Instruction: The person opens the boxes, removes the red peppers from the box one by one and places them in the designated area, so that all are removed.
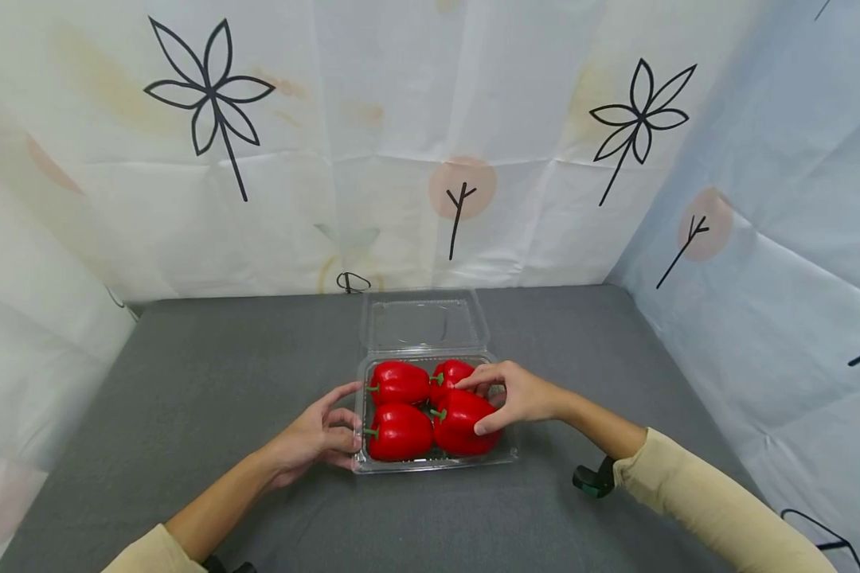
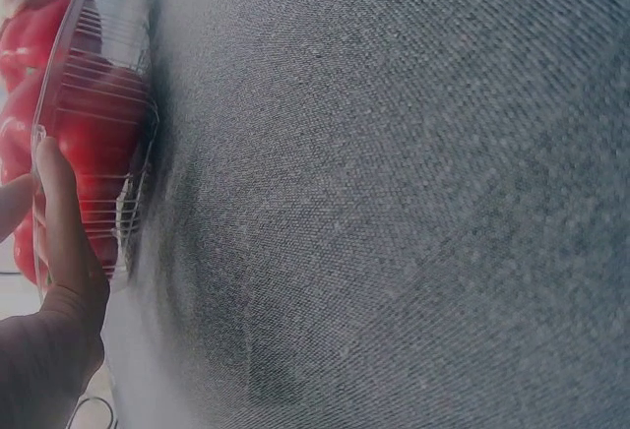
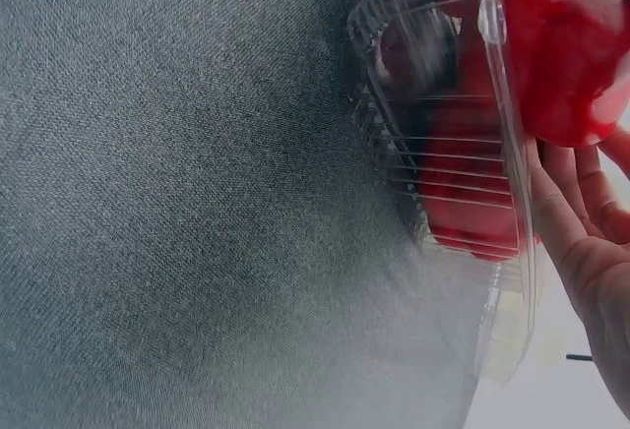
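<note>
A clear plastic clamshell container [image 1: 437, 466] lies on the grey cloth, its lid [image 1: 423, 322] folded back toward the wall. Several red bell peppers with green stems are inside, among them a back-left pepper [image 1: 399, 382], a front-left pepper [image 1: 401, 434] and a back-right pepper [image 1: 447, 374]. My right hand [image 1: 526, 395] grips the front-right bell pepper [image 1: 462, 430] between thumb and fingers. In the right wrist view this pepper [image 3: 566, 75] sits partly above the rim. At the container's left rim, my left hand [image 1: 322, 436] holds the edge, with a finger [image 2: 64, 213] along the ribbed wall.
Grey cloth [image 1: 244, 366] covers the table around the container. A pale curtain [image 1: 401, 143] with printed plant drawings stands behind, and more hangs along the left and right sides. A black wrist device [image 1: 593, 477] is worn at the right sleeve.
</note>
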`<state>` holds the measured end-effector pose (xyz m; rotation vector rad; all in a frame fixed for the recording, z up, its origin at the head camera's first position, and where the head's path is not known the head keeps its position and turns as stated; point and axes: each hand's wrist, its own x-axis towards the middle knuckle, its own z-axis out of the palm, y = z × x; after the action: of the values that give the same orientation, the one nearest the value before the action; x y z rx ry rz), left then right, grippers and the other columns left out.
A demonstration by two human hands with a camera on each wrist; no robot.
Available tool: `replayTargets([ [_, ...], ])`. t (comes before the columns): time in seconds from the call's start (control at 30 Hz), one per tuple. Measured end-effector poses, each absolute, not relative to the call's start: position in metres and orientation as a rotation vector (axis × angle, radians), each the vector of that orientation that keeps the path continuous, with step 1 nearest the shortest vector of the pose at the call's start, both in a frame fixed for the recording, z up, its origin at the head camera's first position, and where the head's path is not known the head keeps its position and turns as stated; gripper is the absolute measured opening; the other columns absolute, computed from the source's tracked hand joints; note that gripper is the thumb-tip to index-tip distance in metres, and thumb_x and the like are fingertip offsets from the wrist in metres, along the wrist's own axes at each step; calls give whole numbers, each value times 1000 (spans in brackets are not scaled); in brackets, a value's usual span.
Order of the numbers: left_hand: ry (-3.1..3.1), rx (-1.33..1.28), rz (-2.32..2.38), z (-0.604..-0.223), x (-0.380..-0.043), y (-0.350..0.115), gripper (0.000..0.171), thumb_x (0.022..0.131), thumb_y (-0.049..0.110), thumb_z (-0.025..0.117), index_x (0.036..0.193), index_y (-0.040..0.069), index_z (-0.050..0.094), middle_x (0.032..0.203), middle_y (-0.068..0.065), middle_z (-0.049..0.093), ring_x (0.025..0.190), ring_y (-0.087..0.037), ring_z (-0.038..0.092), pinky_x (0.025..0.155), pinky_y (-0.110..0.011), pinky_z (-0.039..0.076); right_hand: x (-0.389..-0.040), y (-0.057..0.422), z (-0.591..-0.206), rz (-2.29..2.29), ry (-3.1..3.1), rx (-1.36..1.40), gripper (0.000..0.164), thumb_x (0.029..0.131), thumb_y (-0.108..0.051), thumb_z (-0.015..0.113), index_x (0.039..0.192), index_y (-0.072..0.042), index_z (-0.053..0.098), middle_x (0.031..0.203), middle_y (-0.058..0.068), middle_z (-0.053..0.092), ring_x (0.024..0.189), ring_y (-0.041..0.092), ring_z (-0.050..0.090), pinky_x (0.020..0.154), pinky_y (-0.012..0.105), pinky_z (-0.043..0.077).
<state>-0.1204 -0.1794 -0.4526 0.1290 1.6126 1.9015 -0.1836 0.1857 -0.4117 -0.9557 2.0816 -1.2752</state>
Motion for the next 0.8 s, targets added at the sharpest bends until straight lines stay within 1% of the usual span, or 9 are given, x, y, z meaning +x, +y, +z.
replayTargets([
  [0.1,1611,125,1900,-453,-120,-179,87,89,-1,66,157,13,14,104,-10,54,85,-23,65,77,-48,60,-183,188,-411,-1305,2070,-947,56,82,-17,80,132,1,61,122,14,61,101,33,60,81,40,60],
  [0.23,1611,124,1901,-453,-119,-179,87,89,-1,67,157,13,14,104,-10,54,85,-23,65,77,-48,60,-179,190,-408,-1309,2102,-928,54,82,-17,79,131,-1,62,123,13,62,105,31,59,83,37,59],
  [0.4,1619,131,1906,-454,-119,-179,88,88,-1,67,157,14,14,104,-10,54,85,-23,65,77,-49,60,-177,191,-398,-1303,2147,-934,52,82,-18,79,130,-3,63,126,12,62,108,30,59,87,42,58],
  [0.53,1626,137,1908,-454,-119,-179,89,88,-2,67,157,14,14,104,-11,53,85,-22,64,77,-49,60,-177,195,-387,-1316,2140,-970,51,82,-17,78,129,-3,64,126,12,63,109,31,60,88,46,57],
  [0.63,1627,148,1909,-453,-118,-179,89,88,-2,66,157,13,12,104,-11,53,85,-22,64,77,-49,60,-178,200,-379,-1316,2162,-991,50,82,-15,78,129,-4,64,126,11,63,108,30,60,89,45,57],
  [0.8,1624,162,1914,-451,-115,-178,90,89,-3,65,158,11,9,104,-11,53,85,-22,64,76,-48,60,-182,211,-372,-1322,2253,-997,49,83,-13,78,129,-4,64,126,10,64,111,28,60,91,38,56],
])
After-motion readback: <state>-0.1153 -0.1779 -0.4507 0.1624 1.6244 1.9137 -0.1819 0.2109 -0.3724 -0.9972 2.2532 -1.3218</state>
